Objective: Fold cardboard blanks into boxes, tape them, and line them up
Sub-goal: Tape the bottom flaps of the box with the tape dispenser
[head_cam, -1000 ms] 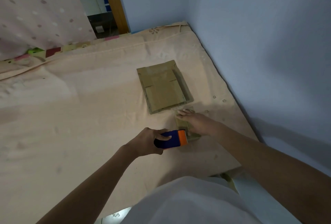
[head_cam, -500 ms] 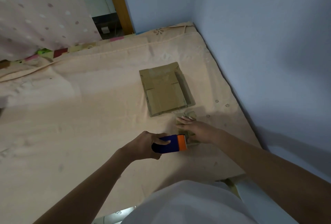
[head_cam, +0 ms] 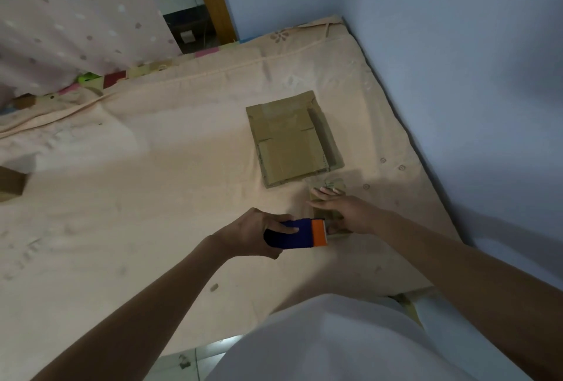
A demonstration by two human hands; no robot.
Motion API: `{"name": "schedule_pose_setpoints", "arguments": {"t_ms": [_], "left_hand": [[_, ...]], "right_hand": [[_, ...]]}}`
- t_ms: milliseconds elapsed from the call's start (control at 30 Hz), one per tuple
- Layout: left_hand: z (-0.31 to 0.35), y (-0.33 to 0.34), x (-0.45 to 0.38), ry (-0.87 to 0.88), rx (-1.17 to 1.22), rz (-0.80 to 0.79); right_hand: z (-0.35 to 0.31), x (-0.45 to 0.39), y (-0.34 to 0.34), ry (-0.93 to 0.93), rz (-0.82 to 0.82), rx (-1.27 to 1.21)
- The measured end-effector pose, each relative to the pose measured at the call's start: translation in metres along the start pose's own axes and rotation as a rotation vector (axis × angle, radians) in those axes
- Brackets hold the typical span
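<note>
Head view of taping on a bed (head_cam: 152, 197). The left hand (head_cam: 253, 236) is wrapped around a blue and orange tape dispenser (head_cam: 297, 233), whose orange end meets the near edge of a small cardboard box (head_cam: 330, 201). The right hand (head_cam: 344, 210) lies flat on top of this box with fingers straight, pressing it down against the sheet. The box sits near the bed's right side, just in front of a stack of flat cardboard blanks (head_cam: 292, 140), which lies apart from both hands. At the far left edge of the frame a further cardboard piece (head_cam: 10, 187) shows only in part; whether it is a finished box cannot be told.

Risks, as judged: the bed is soft, so pressure from the dispenser may sink or tip the box and lay the tape crooked or wrinkled. If the flat hand slips, the flaps may spring open before the tape holds. The dispenser's cutting edge works close to the right hand's fingers.

Containers: the small box is closed under the hand, so its contents cannot be seen.
</note>
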State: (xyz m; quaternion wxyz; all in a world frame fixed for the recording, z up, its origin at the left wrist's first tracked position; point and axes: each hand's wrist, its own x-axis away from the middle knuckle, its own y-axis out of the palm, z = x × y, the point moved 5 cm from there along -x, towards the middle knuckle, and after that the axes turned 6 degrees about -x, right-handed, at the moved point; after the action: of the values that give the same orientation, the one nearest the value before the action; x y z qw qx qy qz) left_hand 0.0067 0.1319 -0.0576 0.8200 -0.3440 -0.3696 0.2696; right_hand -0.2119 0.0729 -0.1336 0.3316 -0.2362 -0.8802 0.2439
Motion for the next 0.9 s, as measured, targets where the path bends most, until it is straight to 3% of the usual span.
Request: {"name": "schedule_pose_setpoints", "arguments": {"t_ms": [467,700,900], "left_hand": [[-0.03,-0.007,0.024,-0.073,-0.041,-0.045],[-0.022,-0.002,0.014,-0.038,-0.085,-0.046],[-0.018,-0.005,0.009,-0.007,-0.105,-0.035]], "right_hand": [[-0.003,-0.001,-0.003,0.051,-0.03,-0.079],[-0.004,-0.005,0.013,0.112,0.171,-0.1],[0.0,-0.006,0.017,0.099,0.197,-0.117]]}}
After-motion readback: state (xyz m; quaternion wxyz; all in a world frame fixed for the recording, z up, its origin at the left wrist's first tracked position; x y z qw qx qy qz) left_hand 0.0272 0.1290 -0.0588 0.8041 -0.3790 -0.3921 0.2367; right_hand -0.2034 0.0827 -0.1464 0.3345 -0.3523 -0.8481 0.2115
